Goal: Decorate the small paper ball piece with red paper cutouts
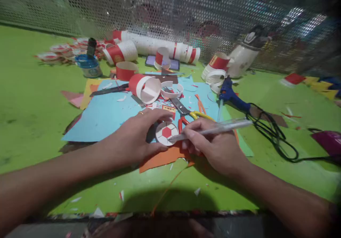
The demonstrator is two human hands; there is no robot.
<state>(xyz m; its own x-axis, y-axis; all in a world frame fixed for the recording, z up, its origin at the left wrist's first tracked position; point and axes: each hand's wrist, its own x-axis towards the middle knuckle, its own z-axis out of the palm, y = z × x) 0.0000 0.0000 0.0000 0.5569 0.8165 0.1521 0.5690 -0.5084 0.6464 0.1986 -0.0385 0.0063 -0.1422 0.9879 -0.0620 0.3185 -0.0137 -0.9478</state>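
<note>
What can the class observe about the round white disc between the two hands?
The white disc is small and looks like card or paper. A red hexagon marks its centre, with dark lines running outward to a dark-looking edge. Its patterned face is up. The left hand curves thumb and fingers around its rim, while the tip of a pen in the right hand meets its lower part. Whether it rests on anything is unclear.

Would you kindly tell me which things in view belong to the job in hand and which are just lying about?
In the job: white disc with red hexagon, within the curve of the left hand; pen, in the right hand.

Apparently just lying about: scissors; blue glue gun; phone; row of nested paper cups.
</note>
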